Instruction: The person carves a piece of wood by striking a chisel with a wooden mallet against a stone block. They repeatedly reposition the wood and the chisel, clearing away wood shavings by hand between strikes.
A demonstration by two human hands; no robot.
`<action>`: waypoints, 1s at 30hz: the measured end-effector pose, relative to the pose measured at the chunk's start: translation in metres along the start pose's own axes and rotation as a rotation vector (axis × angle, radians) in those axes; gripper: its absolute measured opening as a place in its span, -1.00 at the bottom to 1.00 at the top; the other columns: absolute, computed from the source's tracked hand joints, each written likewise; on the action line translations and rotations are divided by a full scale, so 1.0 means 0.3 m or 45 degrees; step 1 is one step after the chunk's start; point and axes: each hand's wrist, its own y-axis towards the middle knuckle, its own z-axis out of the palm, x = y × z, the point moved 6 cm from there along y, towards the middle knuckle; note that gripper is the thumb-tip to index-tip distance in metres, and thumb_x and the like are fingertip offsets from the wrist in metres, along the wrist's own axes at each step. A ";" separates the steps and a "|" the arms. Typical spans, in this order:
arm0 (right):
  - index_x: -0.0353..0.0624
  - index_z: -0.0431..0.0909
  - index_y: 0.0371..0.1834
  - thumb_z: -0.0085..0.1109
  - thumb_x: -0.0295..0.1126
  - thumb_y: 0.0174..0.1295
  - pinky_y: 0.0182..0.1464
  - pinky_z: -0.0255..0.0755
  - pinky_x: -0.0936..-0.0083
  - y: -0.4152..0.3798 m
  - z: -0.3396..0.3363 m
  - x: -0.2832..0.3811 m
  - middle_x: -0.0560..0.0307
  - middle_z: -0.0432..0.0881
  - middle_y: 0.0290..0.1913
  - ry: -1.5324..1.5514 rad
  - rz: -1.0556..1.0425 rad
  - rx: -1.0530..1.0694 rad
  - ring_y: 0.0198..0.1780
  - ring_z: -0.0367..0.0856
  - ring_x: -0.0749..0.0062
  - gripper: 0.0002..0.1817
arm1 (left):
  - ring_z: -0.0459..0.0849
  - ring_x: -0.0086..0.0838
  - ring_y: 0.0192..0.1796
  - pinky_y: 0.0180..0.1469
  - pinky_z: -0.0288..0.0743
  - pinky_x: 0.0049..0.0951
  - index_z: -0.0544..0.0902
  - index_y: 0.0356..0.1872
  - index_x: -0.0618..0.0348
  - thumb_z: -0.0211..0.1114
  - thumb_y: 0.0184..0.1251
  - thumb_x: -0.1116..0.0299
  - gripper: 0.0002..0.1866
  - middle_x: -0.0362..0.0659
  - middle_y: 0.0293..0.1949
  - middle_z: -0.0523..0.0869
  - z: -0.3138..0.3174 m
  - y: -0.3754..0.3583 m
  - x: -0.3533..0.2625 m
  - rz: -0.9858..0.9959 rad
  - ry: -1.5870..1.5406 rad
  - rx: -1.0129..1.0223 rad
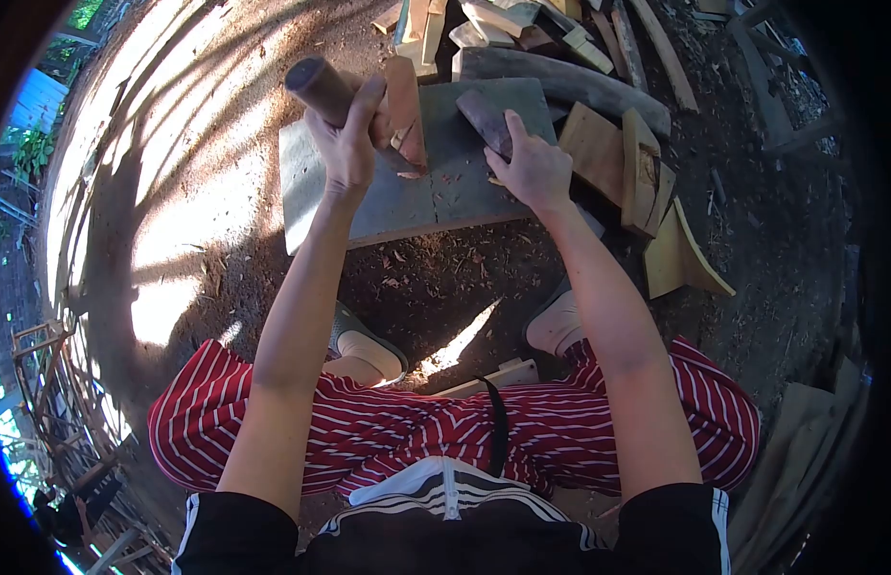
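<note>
My left hand (347, 144) is closed round a dark cylindrical wooden piece (321, 88), whose round end points to the upper left. Right beside its fingers a reddish wood block (405, 110) with a cut lower end stands on the grey board (397, 216); whether the fingers touch it is unclear. My right hand (534, 171) is at a dark oblong block (486, 123) over the board's right half, with the thumb and index finger at its lower end. Small wood chips lie on the board between the hands.
Cut wood pieces (599, 153) lie right of the board, with a curved yellowish piece (683, 257) nearer me. A long curved beam (570, 84) and more offcuts (493, 24) lie behind. My feet (364, 353) are below the board's near edge.
</note>
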 end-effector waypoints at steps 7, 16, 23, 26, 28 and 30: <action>0.06 0.35 0.31 0.30 0.08 0.10 -0.37 0.59 0.10 -0.001 -0.004 0.000 -0.06 0.70 -0.42 0.002 -0.014 -0.003 -0.41 0.73 -0.01 -0.27 | 0.31 -0.59 -0.75 -0.69 0.16 -0.52 0.39 -0.44 0.12 0.25 0.36 0.33 -0.76 -0.23 -0.75 0.39 0.006 -0.007 0.002 0.002 0.033 -0.001; -0.04 0.33 0.32 0.24 0.09 0.14 -0.27 0.59 0.07 0.074 0.024 -0.052 -0.17 0.71 -0.30 0.182 0.063 0.168 -0.34 0.74 -0.04 -0.27 | 0.38 -0.64 -0.75 -0.71 0.20 -0.59 0.45 -0.45 0.16 0.35 0.27 0.35 -0.77 -0.28 -0.73 0.44 0.003 -0.006 -0.004 0.080 0.059 -0.165; -0.28 0.46 0.16 0.23 0.10 0.20 -0.13 0.54 0.44 0.181 -0.626 0.316 -0.02 0.67 -0.23 1.239 -0.403 -0.101 -0.23 0.70 0.30 -0.32 | 0.51 -0.68 -0.55 -0.47 0.40 -0.56 0.55 -0.51 0.20 0.41 0.14 0.33 -0.78 -0.32 -0.59 0.58 0.024 -0.011 0.014 0.017 0.185 -0.121; -0.25 0.47 0.17 0.24 0.05 0.22 -0.29 0.52 0.48 0.134 -0.797 0.435 0.09 0.66 -0.38 1.106 -0.778 -0.310 -0.41 0.65 0.34 -0.36 | 0.51 -0.70 -0.52 -0.46 0.40 -0.57 0.54 -0.51 0.21 0.41 0.12 0.33 -0.77 -0.32 -0.59 0.59 0.056 -0.020 -0.010 0.119 0.215 -0.105; -0.20 0.49 0.19 0.23 0.02 0.22 -0.53 0.56 0.38 0.056 -0.813 0.483 0.13 0.64 -0.57 0.662 -0.841 -0.370 -0.58 0.65 0.41 -0.39 | 0.50 -0.73 -0.50 -0.46 0.39 -0.58 0.55 -0.48 0.24 0.42 0.08 0.36 -0.78 -0.32 -0.58 0.58 0.052 -0.018 0.032 0.104 0.201 -0.087; -0.09 0.43 0.34 0.24 -0.04 0.25 -0.21 0.62 0.31 0.061 -0.710 0.466 -0.10 0.74 -0.22 0.255 -0.617 0.087 -0.25 0.78 0.17 -0.37 | 0.52 -0.73 -0.49 -0.46 0.40 -0.58 0.56 -0.46 0.26 0.41 0.06 0.36 -0.79 -0.32 -0.57 0.58 0.034 -0.015 0.037 0.186 0.000 -0.164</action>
